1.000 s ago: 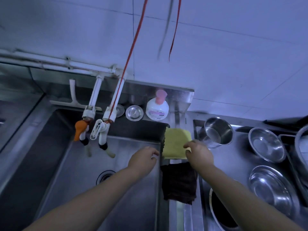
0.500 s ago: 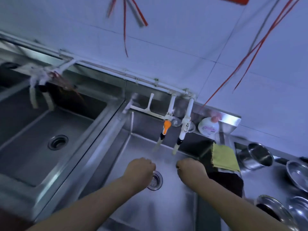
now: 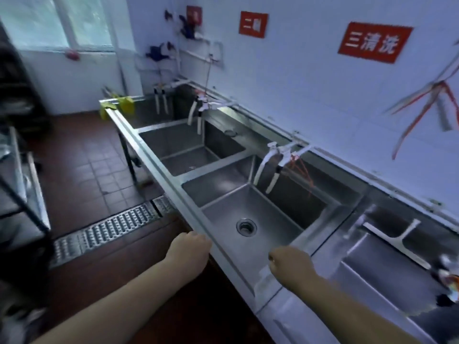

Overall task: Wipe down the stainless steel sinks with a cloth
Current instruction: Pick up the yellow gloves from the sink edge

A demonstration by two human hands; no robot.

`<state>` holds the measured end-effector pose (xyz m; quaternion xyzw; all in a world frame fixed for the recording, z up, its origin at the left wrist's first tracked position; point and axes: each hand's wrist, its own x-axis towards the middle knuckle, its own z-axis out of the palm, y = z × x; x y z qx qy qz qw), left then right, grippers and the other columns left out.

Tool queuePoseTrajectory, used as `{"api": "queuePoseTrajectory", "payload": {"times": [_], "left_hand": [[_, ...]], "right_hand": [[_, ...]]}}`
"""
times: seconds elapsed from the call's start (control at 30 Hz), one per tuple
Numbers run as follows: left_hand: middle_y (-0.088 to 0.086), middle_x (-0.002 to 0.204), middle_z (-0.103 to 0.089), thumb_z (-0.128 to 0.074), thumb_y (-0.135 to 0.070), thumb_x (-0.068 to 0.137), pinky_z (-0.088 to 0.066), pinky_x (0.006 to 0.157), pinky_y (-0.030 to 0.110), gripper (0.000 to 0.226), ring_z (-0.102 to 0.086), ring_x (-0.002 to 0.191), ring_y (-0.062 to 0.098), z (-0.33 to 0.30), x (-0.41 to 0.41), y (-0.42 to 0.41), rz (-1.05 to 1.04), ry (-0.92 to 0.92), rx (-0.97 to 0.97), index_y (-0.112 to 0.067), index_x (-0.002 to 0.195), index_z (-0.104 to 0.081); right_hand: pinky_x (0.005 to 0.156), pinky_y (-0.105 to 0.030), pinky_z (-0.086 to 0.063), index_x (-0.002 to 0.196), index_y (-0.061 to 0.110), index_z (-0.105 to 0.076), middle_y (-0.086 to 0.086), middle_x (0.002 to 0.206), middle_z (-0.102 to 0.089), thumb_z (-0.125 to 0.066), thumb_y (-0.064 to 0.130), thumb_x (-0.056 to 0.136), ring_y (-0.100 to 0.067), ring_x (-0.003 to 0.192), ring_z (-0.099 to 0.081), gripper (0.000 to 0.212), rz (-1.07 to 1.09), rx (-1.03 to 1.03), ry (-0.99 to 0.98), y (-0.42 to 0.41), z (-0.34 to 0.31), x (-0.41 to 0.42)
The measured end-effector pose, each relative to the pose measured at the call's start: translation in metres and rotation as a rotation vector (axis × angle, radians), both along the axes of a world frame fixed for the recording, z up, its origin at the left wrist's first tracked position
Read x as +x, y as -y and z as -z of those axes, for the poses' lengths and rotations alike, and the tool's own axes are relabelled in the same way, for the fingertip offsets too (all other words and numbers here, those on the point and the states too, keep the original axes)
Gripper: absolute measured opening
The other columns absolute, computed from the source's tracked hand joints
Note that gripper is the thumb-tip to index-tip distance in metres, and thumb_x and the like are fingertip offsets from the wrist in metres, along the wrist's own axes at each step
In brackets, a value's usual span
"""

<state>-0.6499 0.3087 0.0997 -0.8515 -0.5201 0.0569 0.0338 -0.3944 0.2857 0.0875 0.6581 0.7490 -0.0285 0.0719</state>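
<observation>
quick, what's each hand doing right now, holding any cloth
Left hand: closed in a loose fist at the sink's front rim, no cloth visible.
Right hand: closed in a fist over the near basin, no cloth visible.

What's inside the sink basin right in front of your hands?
Only the round drain in the sink basin floor; two white taps hang over its back. No cloth inside. The right hand covers part of the near floor.
</observation>
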Motion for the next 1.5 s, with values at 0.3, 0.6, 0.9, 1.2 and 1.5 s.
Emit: {"api": "queuePoseTrajectory", "payload": {"times": [0.3, 0.6, 0.9, 1.2, 1.5], "left_hand": [[-0.001, 0.113, -0.062, -0.039, -0.031, 0.091, -0.044, 0.084, 0.03, 0.03, -0.056, 0.108, 0.02, -0.017, -0.161, -0.034, -0.381, 0.079, 0.076, -0.02, 0.109, -0.06], [-0.001, 0.114, -0.062, -0.042, -0.028, 0.089, -0.044, 0.083, 0.031, 0.03, -0.054, 0.11, 0.021, -0.014, -0.271, -0.14, -0.557, 0.037, 0.031, -0.019, 0.11, -0.061], [-0.003, 0.109, -0.063, -0.043, -0.035, 0.089, -0.044, 0.082, 0.031, 0.029, -0.055, 0.106, 0.022, -0.011, -0.374, -0.255, -0.688, 0.067, 0.036, -0.021, 0.108, -0.061], [-0.003, 0.104, -0.063, -0.043, -0.034, 0.09, -0.046, 0.077, 0.031, 0.025, -0.056, 0.103, 0.021, 0.011, -0.504, -0.356, -0.745, 0.152, 0.046, -0.02, 0.1, -0.062], [-0.007, 0.111, -0.062, -0.044, -0.041, 0.091, -0.046, 0.077, 0.03, 0.028, -0.055, 0.107, 0.018, 0.022, -0.664, -0.482, -0.717, 0.199, -0.022, -0.024, 0.107, -0.061]], "right_hand": [[0.044, -0.029, -0.013, 0.056, 0.015, -0.027, -0.002, 0.056, -0.032, -0.043, 0.019, 0.086, -0.016, 0.047, -0.026, 0.035, -0.298, 0.058, -0.06, -0.106, -0.033, -0.155], [0.062, -0.031, -0.038, 0.085, 0.012, -0.06, -0.007, 0.093, -0.064, -0.042, 0.024, 0.092, -0.029, 0.085, -0.06, 0.022, -0.437, 0.018, -0.052, -0.259, -0.02, -0.271], [0.065, -0.032, -0.042, 0.086, 0.014, -0.063, -0.009, 0.095, -0.065, -0.045, 0.027, 0.091, -0.031, 0.088, -0.061, 0.023, -0.507, -0.015, -0.103, -0.413, -0.029, -0.393], [0.063, -0.031, -0.041, 0.093, 0.013, -0.062, -0.007, 0.099, -0.065, -0.042, 0.025, 0.092, -0.03, 0.088, -0.06, 0.023, -0.541, -0.005, -0.076, -0.525, -0.018, -0.516], [0.068, -0.032, -0.044, 0.098, 0.018, -0.063, -0.005, 0.105, -0.066, -0.043, 0.031, 0.091, -0.028, 0.096, -0.06, 0.025, -0.436, -0.052, -0.086, -0.632, -0.016, -0.664]]}}
